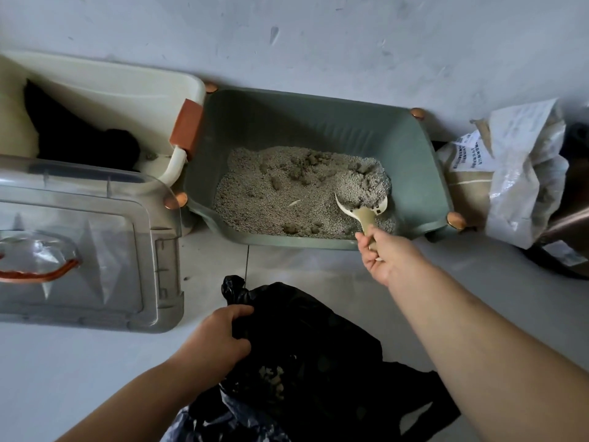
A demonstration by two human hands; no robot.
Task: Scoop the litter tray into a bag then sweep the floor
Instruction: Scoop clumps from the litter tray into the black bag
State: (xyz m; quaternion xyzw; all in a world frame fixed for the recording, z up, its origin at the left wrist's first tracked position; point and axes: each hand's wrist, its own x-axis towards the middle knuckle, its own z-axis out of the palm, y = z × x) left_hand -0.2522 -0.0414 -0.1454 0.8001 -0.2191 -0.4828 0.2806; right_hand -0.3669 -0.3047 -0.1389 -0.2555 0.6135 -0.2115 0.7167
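Observation:
A green litter tray [287, 119] stands against the wall, holding grey litter [274, 193] with several darker clumps. My right hand [385, 253] grips the handle of a beige scoop [363, 212], whose head is dug into the litter at the tray's right front and heaped with litter. A black plastic bag [312, 346] lies open on the floor below the tray, with a few clumps of litter [272, 381] inside. My left hand [216, 339] holds the bag's left edge, bunched between fingers and thumb.
A cream bin [127, 90] with an orange handle stands left of the tray, something black inside it. A clear grey lid [95, 250] lies at the left front. A crumpled paper sack [516, 173] leans at the tray's right. Pale floor tiles [302, 263] lie between tray and bag.

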